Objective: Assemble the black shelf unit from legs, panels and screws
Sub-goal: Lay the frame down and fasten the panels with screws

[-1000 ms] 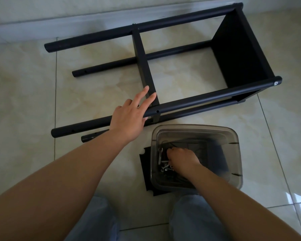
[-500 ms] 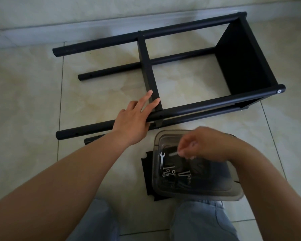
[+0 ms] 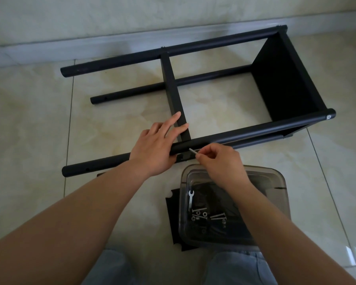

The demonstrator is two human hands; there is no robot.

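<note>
Right hand (image 3: 218, 161), fingers curled, pinches a screw (image 3: 192, 150) whose tip meets the near leg (image 3: 245, 131) of the shelf unit (image 3: 275, 79). Left hand (image 3: 156, 147), fingers extended, rests over that leg beside the screw.

Shelf frame (image 3: 230, 138) on its side behind bin (image 3: 263, 175); wrench (image 3: 190, 199), screws (image 3: 201, 215) in bin

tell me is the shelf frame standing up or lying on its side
Lying on its side: the shelf frame's four legs run level along the tiled floor, and its end panel stands vertical.
</note>
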